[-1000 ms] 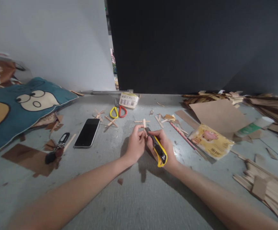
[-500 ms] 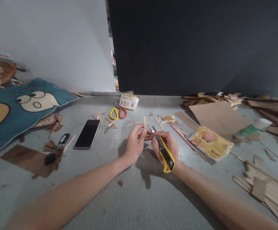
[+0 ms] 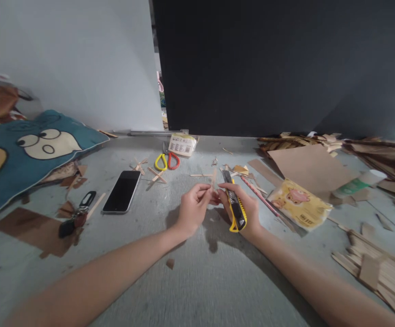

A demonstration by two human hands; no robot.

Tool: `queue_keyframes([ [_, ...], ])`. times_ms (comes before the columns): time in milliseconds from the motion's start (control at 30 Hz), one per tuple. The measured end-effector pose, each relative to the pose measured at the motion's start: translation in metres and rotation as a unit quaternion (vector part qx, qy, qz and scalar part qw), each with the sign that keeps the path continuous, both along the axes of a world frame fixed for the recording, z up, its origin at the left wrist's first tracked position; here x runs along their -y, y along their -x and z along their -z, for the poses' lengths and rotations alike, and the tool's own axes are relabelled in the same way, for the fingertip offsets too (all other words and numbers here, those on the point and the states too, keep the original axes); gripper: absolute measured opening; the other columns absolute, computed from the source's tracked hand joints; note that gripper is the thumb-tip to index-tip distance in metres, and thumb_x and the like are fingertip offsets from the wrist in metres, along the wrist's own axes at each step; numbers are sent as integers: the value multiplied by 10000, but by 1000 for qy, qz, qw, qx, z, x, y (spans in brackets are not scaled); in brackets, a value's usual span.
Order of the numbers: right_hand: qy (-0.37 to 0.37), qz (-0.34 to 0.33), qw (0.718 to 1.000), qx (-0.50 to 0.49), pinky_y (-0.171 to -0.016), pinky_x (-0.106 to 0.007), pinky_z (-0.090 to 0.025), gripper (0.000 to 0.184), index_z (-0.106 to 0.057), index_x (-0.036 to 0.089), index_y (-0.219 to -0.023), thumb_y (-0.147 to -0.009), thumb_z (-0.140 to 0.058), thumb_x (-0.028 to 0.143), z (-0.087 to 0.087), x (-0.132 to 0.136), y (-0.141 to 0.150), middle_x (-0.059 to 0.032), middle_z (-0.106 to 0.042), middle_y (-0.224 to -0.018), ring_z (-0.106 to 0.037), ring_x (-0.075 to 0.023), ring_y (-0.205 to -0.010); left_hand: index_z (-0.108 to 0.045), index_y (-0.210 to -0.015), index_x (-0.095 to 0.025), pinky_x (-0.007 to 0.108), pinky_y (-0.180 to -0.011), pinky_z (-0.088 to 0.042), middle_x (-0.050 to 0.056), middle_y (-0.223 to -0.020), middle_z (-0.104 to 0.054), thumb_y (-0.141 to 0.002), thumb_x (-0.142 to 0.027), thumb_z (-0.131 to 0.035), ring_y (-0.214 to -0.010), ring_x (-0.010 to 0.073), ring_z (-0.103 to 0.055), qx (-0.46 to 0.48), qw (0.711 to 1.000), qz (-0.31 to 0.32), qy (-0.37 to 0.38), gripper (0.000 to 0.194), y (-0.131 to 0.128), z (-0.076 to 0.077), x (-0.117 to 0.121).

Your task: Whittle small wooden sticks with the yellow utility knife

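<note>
Between the fingertips of my left hand (image 3: 194, 206) is a thin wooden craft stick (image 3: 214, 176), held upright and slightly blurred. My right hand (image 3: 243, 206) is wrapped around a yellow and black utility knife (image 3: 235, 204), its front end pointing away from me beside the stick. The tips of both hands are close together above the table. Just beyond them another craft stick (image 3: 201, 175) lies flat. Crossed craft sticks (image 3: 157, 176) lie to the left, and small stick pieces (image 3: 229, 172) lie behind the knife.
A phone (image 3: 121, 191), keys (image 3: 76, 218) and a blue cushion (image 3: 52, 147) are on the left. Scissors (image 3: 167, 161) lie by a small packet (image 3: 182, 145) at the back. At right are a yellow packet (image 3: 299, 202), a glue stick (image 3: 356, 185), cardboard (image 3: 311, 168) and piled craft sticks (image 3: 384, 268).
The stick in my left hand has shifted slightly right. My right hand has turned the utility knife more upright and moved a little to the right.
</note>
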State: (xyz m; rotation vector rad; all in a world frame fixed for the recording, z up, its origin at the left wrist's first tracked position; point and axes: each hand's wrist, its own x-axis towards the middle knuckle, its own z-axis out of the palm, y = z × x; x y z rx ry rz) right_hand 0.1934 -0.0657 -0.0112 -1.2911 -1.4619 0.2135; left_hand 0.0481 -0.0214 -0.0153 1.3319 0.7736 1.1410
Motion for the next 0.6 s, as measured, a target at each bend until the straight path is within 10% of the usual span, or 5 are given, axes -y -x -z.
queue_keyframes([
  [600, 12, -53, 999, 0, -626, -285, -555, 259, -709, 213, -1029, -994, -586, 438, 5, -5, -4, -11, -714, -756, -658, -162, -624, -741, -1057, -169, 310, -703, -610, 84, -882, -793, -921, -490, -680, -746, 197, -743, -39, 998, 5, -49, 354, 4, -4, 4],
])
